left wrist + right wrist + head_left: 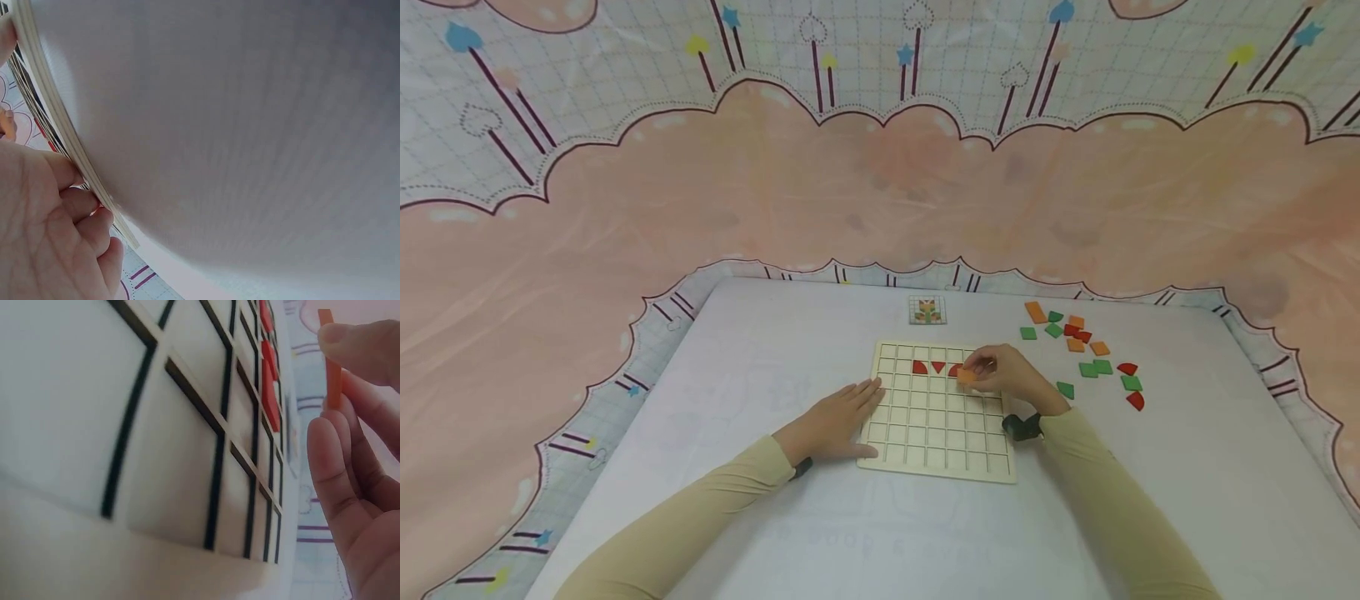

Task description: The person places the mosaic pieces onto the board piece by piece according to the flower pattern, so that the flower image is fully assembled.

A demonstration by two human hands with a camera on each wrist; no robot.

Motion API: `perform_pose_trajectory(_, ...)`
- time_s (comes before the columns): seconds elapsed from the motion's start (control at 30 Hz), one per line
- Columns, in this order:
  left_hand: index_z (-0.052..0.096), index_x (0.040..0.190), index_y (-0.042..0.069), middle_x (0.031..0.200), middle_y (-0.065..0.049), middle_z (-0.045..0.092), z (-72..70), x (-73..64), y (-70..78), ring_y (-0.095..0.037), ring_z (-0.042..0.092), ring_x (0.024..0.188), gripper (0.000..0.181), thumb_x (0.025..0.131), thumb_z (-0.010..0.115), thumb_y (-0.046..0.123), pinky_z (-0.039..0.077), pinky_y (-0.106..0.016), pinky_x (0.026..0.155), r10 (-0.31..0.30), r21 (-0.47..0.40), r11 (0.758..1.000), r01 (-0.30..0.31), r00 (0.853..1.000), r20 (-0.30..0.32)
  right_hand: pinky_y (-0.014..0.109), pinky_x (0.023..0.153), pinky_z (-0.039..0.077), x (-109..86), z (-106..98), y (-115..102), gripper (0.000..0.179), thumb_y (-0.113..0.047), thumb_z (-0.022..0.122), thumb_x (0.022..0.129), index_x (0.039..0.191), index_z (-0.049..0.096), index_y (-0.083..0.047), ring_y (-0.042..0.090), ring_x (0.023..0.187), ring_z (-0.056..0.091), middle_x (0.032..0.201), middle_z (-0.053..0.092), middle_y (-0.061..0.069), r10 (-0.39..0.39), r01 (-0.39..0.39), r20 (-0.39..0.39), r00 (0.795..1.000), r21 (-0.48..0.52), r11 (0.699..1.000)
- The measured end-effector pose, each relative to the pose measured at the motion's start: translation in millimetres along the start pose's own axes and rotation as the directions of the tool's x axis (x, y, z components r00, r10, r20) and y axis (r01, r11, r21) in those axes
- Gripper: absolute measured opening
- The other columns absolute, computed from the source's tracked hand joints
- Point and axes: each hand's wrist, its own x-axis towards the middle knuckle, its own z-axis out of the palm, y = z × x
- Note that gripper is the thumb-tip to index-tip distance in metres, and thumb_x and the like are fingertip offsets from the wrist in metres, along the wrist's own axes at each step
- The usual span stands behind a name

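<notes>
A pale wooden grid board (936,435) lies on the table. Two red quarter-round tiles and a red triangle tile (937,367) sit along its second row from the far side. Over the right part of that row, my right hand (1011,372) pinches an orange tile (966,377) between thumb and fingers. From the right wrist, the orange tile (333,375) shows edge-on, beside the board's grid. My left hand (838,421) rests at the board's left edge with its fingers spread. In the left wrist view its fingertips (97,228) touch the board's edge.
Loose green, orange and red tiles (1101,367) are scattered on the table right of the board. A small pattern card (927,310) lies beyond the board's far edge. A patterned cloth (880,183) rises behind the white tabletop (760,350).
</notes>
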Motion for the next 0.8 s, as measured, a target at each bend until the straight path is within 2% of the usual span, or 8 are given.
perform_pose_trajectory(0.27,0.017,0.150,0.002,0.158,-0.013,0.014,-1.6,-1.0,0.9,-0.024,0.015,0.147,0.092,0.088,0.047,0.063,0.021,-0.037,0.119,0.003,-0.006,1.000,-0.003,1.000,-0.009,0.018,0.063,0.049,8.5,12.8,0.7,0.019,-0.004,0.076,0.074,0.092,0.070,0.000,0.010,0.070,0.055,0.081,0.064,0.007,0.011,-0.009,0.041,0.999,-0.061,0.998)
perform_pose_trajectory(0.57,0.017,0.150,0.003,0.159,-0.012,0.013,0.1,-0.4,0.9,-0.024,0.014,0.147,0.092,0.087,0.047,0.063,0.020,-0.037,0.120,-0.006,-0.011,1.000,0.006,1.000,-0.006,0.019,0.059,0.048,9.2,16.2,-5.9,0.018,-0.001,0.078,0.071,0.087,0.071,0.001,0.009,0.065,0.055,0.076,0.065,0.009,-0.037,0.039,0.015,0.999,-0.125,0.991)
perform_pose_trajectory(0.8,0.016,0.150,0.004,0.159,-0.012,0.012,-0.4,0.0,0.6,-0.024,0.014,0.147,0.092,0.088,0.046,0.064,0.020,-0.037,0.120,-0.006,-0.011,1.000,0.006,1.000,0.000,0.019,0.061,0.049,10.2,18.7,-3.8,0.022,-0.004,0.081,0.069,0.089,0.071,0.000,0.009,0.067,0.056,0.079,0.067,0.008,-0.004,0.004,0.003,1.000,-0.127,0.992)
